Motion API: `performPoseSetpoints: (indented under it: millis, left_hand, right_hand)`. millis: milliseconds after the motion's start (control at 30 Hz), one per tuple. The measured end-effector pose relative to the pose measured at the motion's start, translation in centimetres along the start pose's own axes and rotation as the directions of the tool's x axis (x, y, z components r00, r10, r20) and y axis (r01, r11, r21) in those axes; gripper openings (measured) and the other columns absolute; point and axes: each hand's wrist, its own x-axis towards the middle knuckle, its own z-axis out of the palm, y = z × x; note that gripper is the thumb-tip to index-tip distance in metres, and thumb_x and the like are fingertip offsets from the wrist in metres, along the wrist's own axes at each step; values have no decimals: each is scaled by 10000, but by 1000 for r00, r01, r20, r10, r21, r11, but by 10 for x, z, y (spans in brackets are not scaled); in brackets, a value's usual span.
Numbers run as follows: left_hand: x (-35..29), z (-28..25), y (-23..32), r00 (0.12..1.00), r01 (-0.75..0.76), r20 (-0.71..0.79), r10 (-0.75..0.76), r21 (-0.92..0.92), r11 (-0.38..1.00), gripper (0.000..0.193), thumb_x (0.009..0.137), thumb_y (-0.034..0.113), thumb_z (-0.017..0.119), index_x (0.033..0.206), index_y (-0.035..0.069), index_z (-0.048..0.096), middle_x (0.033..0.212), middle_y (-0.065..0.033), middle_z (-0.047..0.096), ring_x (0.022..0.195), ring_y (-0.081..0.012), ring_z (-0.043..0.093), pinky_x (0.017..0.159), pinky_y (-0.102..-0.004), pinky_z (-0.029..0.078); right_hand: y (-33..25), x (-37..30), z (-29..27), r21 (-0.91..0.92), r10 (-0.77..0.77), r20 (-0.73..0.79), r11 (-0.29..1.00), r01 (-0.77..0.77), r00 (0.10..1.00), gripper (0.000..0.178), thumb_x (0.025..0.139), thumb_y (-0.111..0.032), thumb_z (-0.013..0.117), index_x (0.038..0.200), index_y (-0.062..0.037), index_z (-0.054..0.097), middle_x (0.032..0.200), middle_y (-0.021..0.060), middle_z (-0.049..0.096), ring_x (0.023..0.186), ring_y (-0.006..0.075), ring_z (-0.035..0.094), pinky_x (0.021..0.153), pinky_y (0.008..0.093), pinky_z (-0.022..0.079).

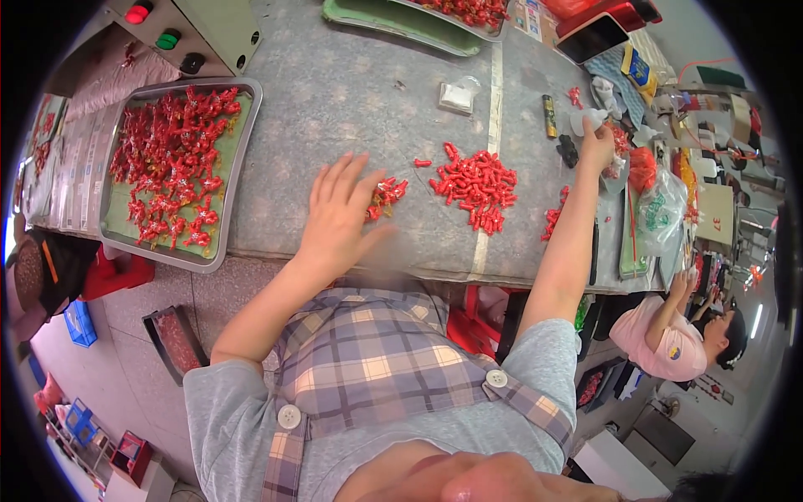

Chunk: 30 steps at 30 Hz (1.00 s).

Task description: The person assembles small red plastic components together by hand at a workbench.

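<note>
The left hand [339, 213], grip spread flat, touches a small red cluster [385, 197] at frame centre. The right hand [595, 147] pinches something unclear at upper right. The pieces look light and stiff, best pinched at their ends.

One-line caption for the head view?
Left hand spread beside red pieces; right hand reaching a clear bag.

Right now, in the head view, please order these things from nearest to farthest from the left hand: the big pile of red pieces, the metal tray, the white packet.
1. Big pile of red pieces: to the right of the left hand.
2. Metal tray: to its left, at the table edge.
3. White packet: farther up the table, to the right.
</note>
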Motion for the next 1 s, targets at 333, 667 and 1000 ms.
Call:
performPoseSetpoints:
  millis: [333, 667, 1000]
  left_hand:
    - [14, 13, -1, 999, -34, 36, 32, 37, 999, 576, 695, 241, 705, 1199, 84, 473, 1294, -117, 417, 1238, -292, 351, 1041, -477, 230]
    - [14, 13, 0, 998, -49, 24, 49, -2, 999, 582, 680, 206, 721, 1193, 65, 487, 1306, -108, 420, 1240, -304, 355, 1043, -472, 231]
    - [20, 16, 2, 999, -45, 5, 45, 16, 999, 499, 697, 202, 706, 1145, 85, 521, 1283, -105, 435, 1241, -295, 351, 1046, -467, 227]
  right_hand:
    - [-46, -29, 9, -49, -191, -74, 981, 188, 979, 182, 795, -187, 581, 905, -43, 577, 845, 136, 654, 761, 289, 637, 683, 397, 474]
    - [-41, -25, 16, -148, -203, 175, 962, 230, 963, 409, 758, -284, 655, 1021, 21, 583, 982, 215, 620, 951, 333, 595, 822, 387, 454]
    - [-39, -28, 12, -103, 75, 346, 994, -41, 935, 571, 673, -414, 719, 992, 46, 605, 910, 200, 634, 849, 277, 609, 750, 364, 453]
